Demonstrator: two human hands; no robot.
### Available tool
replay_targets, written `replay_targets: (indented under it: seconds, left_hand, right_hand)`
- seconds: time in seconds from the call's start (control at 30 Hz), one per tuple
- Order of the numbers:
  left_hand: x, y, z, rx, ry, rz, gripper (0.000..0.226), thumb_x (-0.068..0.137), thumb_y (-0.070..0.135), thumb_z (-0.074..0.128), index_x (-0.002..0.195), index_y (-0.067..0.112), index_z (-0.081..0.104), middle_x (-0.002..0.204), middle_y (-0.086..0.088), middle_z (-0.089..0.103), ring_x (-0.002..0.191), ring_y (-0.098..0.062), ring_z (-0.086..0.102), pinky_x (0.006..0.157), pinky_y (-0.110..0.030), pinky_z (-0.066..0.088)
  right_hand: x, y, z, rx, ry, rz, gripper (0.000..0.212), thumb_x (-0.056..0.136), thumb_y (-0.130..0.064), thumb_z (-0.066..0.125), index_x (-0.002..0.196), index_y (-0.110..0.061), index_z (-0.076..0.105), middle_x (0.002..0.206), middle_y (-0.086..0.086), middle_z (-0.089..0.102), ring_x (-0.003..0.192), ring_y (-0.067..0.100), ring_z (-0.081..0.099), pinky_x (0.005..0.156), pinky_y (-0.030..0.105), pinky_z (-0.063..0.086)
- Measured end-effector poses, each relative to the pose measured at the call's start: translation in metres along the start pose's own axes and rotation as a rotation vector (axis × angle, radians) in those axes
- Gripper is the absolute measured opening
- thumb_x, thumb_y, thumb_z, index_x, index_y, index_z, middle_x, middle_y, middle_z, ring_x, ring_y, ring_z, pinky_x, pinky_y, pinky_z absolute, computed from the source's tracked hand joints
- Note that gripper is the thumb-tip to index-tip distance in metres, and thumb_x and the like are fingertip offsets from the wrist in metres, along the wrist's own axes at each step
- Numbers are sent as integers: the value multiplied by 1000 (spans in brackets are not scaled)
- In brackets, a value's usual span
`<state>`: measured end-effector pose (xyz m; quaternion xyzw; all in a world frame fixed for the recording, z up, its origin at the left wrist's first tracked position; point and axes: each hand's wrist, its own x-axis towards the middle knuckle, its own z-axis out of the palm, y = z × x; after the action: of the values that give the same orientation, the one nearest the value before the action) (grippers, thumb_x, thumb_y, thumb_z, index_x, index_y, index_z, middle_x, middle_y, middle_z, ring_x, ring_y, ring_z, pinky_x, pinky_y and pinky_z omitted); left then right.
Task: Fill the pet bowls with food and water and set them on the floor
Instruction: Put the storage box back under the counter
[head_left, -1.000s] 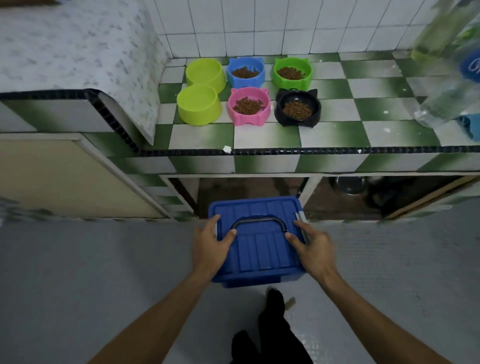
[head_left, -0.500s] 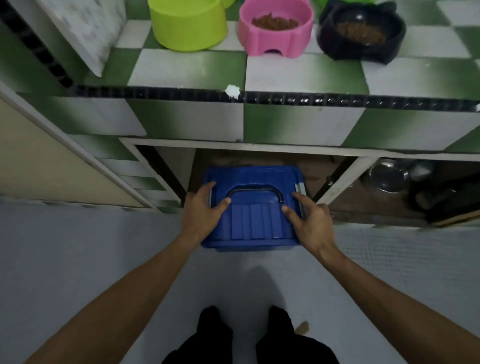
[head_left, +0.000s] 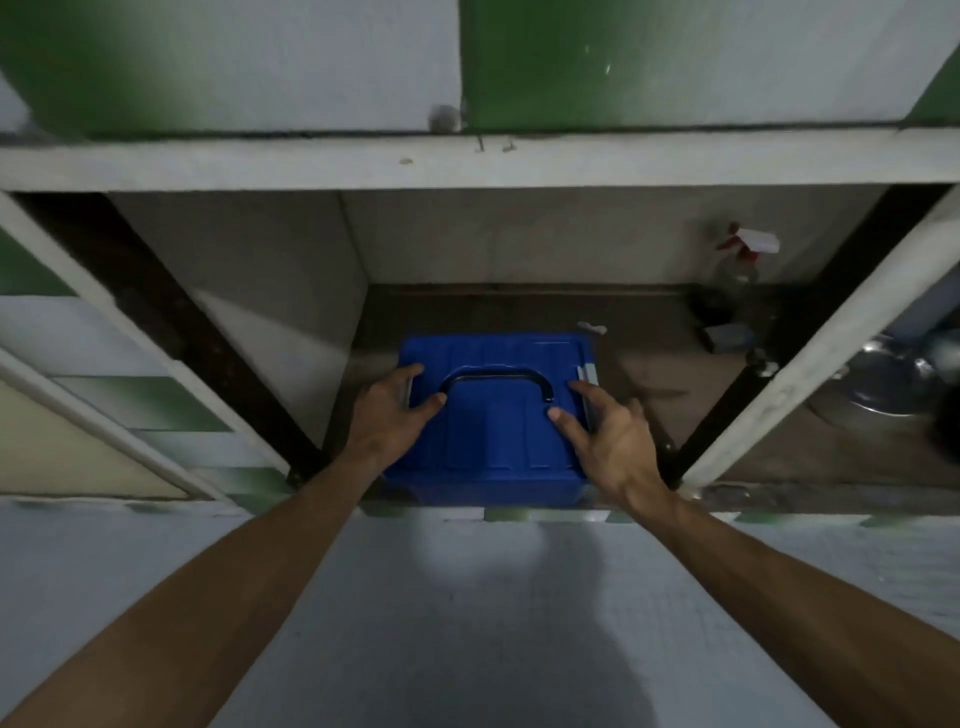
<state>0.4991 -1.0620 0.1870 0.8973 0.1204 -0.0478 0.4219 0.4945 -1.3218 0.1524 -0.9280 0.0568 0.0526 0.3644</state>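
Note:
A blue plastic storage box (head_left: 493, 441) with a dark carry handle (head_left: 496, 376) on its lid sits inside the open compartment under the tiled counter. My left hand (head_left: 387, 415) grips its left side, thumb on the lid. My right hand (head_left: 605, 439) rests on its right side by a grey latch, fingers spread. The pet bowls are out of view above the counter edge.
A grey counter ledge (head_left: 467, 161) runs across above the opening. Dark door posts (head_left: 171, 332) frame the compartment. A spray bottle (head_left: 740, 260) stands at the back right. A metal bowl (head_left: 888, 379) lies in the right compartment. Pale floor (head_left: 467, 623) lies in front.
The box has moved forward and down from in front of the counter into the compartment. My view has dropped low, so the bowls on the counter have left the frame.

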Motion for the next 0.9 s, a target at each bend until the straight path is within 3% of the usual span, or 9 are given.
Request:
replay_targets:
  seconds: [0.3, 0.47, 0.6, 0.77, 0.9]
  left_hand:
    - [62, -33, 34, -10, 55, 46, 54, 92, 26, 68, 141, 12, 51, 151, -7, 43, 140, -22, 37, 112, -30, 30]
    - [85, -42, 44, -63, 37, 20, 53, 92, 30, 66, 141, 18, 50, 153, -5, 41, 140, -24, 38, 110, -34, 34]
    - [93, -45, 48, -73, 46, 20, 51, 93, 29, 65, 141, 16, 51, 150, -6, 44, 139, -25, 39, 112, -37, 34]
    - [92, -41, 48, 141, -4, 63, 53, 96, 34, 60, 143, 15, 46, 149, -8, 44, 136, -25, 41, 109, -35, 35]
    - [72, -24, 49, 404, 73, 200, 49, 96, 41, 56, 140, 19, 50, 146, -9, 38, 130, -26, 43, 106, -32, 34]
  right_hand:
    - [73, 28, 51, -9, -10, -39, 55, 94, -52, 54, 145, -33, 44, 136, 10, 54, 120, 26, 52, 106, 36, 42]
    - [93, 33, 59, 58, -34, -17, 53, 93, -48, 58, 142, -30, 47, 134, 10, 54, 112, 23, 61, 102, 41, 51]
    - [97, 34, 60, 35, -10, -19, 53, 93, -49, 58, 141, -29, 49, 132, 10, 56, 113, 24, 60, 105, 41, 49]
    - [90, 22, 50, -44, -50, -7, 54, 95, -45, 58, 144, -27, 46, 137, 13, 50, 116, 26, 57, 101, 38, 50]
    - [68, 4, 35, -136, -49, -48, 48, 97, -40, 56, 142, -24, 48, 136, 13, 46, 119, 28, 53, 96, 30, 45]
